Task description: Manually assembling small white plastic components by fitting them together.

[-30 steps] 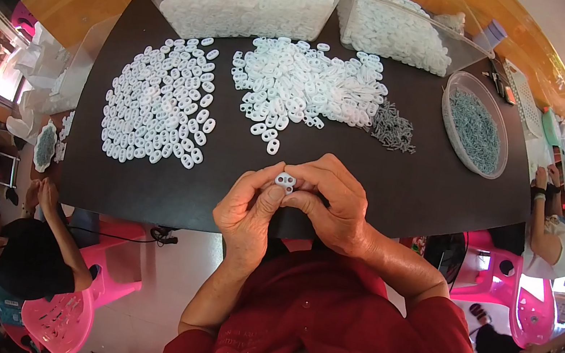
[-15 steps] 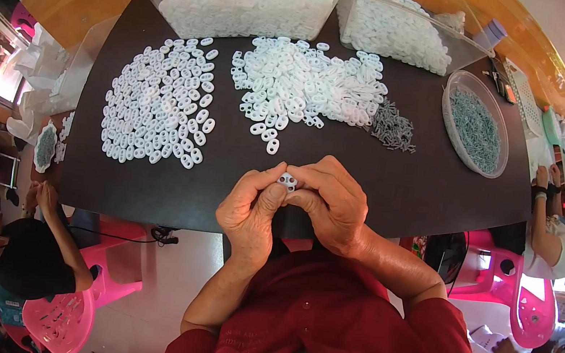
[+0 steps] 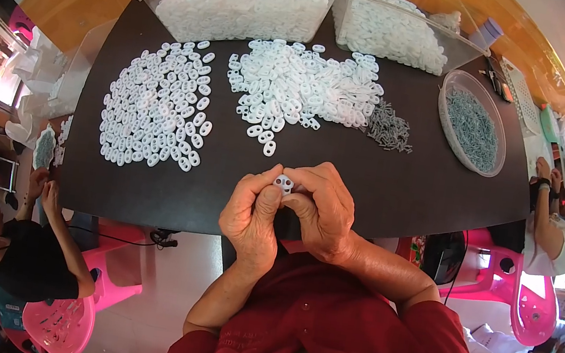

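Between my fingertips, just over the table's near edge, is a small white plastic piece (image 3: 283,183) with dark holes. My left hand (image 3: 253,214) pinches it from the left with thumb and forefinger. From the other side my right hand (image 3: 322,208) grips the same piece, its fingers curled; part of the piece is hidden by the fingers. Beyond my hands lies a heap of white oval two-hole pieces (image 3: 277,88), a few strays trailing toward me. Small grey pins (image 3: 390,128) are piled against the heap's right side.
Spread white ovals (image 3: 155,103) cover the table's left part. Two clear bins (image 3: 245,38) of white pieces stand at the back. A round tub (image 3: 446,110) of grey pins is at right, pliers (image 3: 499,83) behind it. People sit left and right, near pink chairs (image 3: 74,324).
Both hands have shifted slightly, still holding the white piece, and its dark holes show at a different angle. The person on the left has moved their hands a little apart.
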A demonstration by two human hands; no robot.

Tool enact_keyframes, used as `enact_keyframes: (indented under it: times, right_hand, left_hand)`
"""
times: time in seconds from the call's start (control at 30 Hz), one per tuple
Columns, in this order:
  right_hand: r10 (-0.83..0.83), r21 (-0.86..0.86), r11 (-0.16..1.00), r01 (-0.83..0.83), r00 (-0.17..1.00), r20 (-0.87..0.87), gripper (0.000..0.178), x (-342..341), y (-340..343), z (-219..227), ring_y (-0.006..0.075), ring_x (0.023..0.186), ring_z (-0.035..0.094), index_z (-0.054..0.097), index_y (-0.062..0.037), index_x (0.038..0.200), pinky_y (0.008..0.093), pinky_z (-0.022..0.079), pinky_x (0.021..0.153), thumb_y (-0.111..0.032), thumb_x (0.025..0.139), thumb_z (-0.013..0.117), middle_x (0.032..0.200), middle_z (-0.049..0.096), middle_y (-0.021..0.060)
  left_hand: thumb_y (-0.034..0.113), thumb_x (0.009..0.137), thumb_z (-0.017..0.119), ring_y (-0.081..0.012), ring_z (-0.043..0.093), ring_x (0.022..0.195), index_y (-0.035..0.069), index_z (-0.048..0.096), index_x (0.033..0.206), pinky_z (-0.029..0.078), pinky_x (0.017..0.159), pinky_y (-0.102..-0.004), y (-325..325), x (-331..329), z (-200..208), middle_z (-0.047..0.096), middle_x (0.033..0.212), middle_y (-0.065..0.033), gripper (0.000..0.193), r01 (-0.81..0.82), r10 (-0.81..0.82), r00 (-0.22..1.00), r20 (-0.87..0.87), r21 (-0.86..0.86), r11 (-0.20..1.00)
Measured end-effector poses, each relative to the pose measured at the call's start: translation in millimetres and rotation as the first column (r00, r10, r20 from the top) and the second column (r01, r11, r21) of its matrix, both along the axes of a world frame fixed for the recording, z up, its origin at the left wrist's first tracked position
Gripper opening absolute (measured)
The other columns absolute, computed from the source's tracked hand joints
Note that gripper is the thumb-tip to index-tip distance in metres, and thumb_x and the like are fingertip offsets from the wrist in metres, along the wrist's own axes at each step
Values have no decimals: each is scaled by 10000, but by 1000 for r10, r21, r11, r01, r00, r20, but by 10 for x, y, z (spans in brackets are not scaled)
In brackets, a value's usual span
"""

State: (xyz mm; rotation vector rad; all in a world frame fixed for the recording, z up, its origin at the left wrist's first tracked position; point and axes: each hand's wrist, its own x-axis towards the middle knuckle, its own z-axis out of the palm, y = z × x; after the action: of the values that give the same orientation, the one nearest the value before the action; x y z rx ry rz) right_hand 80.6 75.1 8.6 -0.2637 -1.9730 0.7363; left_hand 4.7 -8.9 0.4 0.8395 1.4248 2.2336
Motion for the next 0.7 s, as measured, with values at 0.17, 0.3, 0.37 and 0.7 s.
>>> enact_keyframes:
  times: [0.17, 0.3, 0.37, 0.7]
  right_hand:
    - [5, 73, 997, -2, 999, -34, 274, -2, -3, -9, 197, 635, 536, 587, 45, 1010, 289, 439, 554, 42, 744, 653, 818, 605, 112]
    - [-9, 131, 991, 15, 999, -48, 268, -19, -28, -33, 207, 630, 540, 585, 53, 1001, 297, 440, 546, 39, 743, 655, 825, 607, 121]
    - [-25, 147, 989, 34, 998, -62, 266, -25, -42, -47, 215, 633, 549, 585, 55, 995, 301, 442, 540, 41, 739, 654, 829, 606, 126]
    - [-54, 194, 979, 64, 997, -58, 277, -7, -5, -45, 216, 634, 558, 589, 45, 989, 302, 441, 529, 67, 718, 648, 813, 601, 115]
  left_hand:
    - [117, 925, 581, -56, 463, 741, -45, 621, 1035, 398, 670, -192, 6, 59, -45, 547, 870, -2, 201, -31, 30, 999, 15, 62, 998]
    - [126, 937, 564, -51, 447, 719, -38, 617, 1025, 389, 649, -191, 11, 103, -62, 535, 856, 2, 194, -67, 69, 997, -26, 58, 996]
    - [136, 946, 551, -46, 433, 707, -31, 610, 1019, 376, 629, -189, 17, 127, -87, 521, 840, 7, 192, -107, 108, 994, -15, 64, 992]
    - [119, 954, 529, -60, 393, 621, -31, 605, 952, 335, 528, -198, 137, 124, -119, 482, 735, -3, 168, -219, 222, 961, -166, 40, 975]
